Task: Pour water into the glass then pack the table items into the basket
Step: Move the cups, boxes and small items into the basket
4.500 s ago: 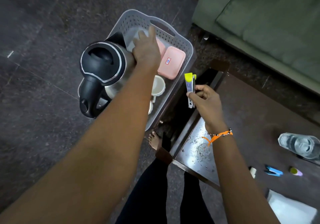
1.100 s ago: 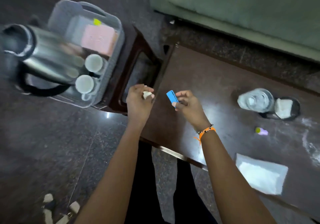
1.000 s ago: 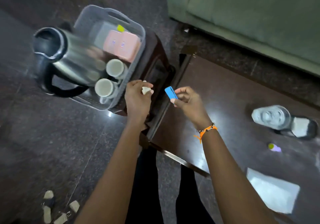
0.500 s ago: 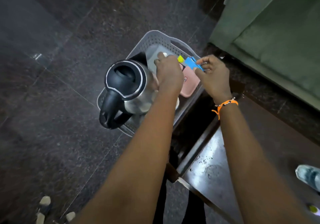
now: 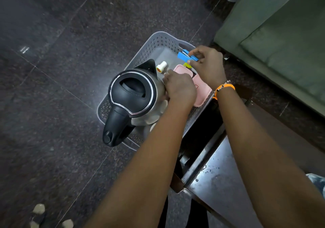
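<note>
Partly hidden under left hand (image 5: 180,88) & kettle (image 5: 135,95): pale cups, count unclear; left fingers curled down over basket (image 5: 154,42), can't tell if holding anything. Right hand (image 5: 206,65) mid-upper frame, pinching 1 blue clip-like item (image 5: 186,56) above basket's far end, yellow bit (image 5: 187,65) peeking beneath. Also in basket: 1 small white tube w/ orange cap (image 5: 161,67), 2 pink boxes (image 5: 200,90) overlapping; green sofa (image 5: 281,42) upper right, table (image 5: 219,183) lower right, glass cut off at right edge.
</note>
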Demonstrator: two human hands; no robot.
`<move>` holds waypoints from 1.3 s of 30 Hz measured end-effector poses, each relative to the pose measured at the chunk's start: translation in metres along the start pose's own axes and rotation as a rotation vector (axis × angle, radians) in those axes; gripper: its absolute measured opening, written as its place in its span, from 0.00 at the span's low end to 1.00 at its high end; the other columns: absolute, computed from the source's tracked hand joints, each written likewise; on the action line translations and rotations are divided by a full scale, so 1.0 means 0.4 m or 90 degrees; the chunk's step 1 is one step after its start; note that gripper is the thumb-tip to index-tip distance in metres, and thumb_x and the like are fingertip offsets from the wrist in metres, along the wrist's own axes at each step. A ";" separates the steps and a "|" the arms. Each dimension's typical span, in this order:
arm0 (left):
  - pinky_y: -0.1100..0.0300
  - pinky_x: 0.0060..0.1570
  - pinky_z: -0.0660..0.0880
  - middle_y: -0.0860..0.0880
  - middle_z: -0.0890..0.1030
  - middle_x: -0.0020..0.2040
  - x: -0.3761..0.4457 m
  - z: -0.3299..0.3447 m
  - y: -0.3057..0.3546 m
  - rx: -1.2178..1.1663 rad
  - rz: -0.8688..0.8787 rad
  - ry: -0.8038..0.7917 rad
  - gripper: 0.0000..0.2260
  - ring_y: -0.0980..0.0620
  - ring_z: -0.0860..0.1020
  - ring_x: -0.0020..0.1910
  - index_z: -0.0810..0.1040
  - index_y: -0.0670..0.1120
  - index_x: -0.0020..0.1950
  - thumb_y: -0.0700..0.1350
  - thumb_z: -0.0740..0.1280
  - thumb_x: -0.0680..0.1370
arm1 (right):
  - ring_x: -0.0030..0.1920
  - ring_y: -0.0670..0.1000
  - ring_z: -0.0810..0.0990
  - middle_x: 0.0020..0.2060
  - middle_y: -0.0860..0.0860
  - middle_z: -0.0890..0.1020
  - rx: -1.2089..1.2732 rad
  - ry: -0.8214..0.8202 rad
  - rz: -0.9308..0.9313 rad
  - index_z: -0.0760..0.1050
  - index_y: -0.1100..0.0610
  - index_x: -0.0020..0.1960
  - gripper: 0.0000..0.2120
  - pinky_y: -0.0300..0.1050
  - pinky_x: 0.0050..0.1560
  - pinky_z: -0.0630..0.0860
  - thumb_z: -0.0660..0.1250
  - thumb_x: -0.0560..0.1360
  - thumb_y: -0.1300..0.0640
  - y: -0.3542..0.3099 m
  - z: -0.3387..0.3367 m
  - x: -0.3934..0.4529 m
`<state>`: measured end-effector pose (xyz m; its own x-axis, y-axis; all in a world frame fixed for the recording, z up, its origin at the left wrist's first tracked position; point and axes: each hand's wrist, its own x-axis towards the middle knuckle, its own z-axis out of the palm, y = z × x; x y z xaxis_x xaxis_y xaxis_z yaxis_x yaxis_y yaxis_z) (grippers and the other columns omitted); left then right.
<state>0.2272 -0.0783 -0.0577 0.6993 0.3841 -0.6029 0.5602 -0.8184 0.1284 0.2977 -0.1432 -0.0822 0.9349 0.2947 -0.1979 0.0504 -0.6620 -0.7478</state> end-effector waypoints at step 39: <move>0.66 0.53 0.70 0.46 0.83 0.52 -0.690 0.646 0.431 -0.148 0.327 -0.287 0.12 0.49 0.79 0.53 0.79 0.46 0.58 0.39 0.63 0.77 | 0.49 0.61 0.81 0.49 0.61 0.83 0.081 0.223 0.530 0.81 0.62 0.48 0.10 0.53 0.54 0.77 0.62 0.72 0.68 0.749 -0.468 -1.047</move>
<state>0.0160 -0.4358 -0.0729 0.6768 -0.2793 -0.6812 0.3247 -0.7171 0.6167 -0.0130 -0.5941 -0.1048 0.7060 -0.4844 -0.5166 -0.7082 -0.4803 -0.5174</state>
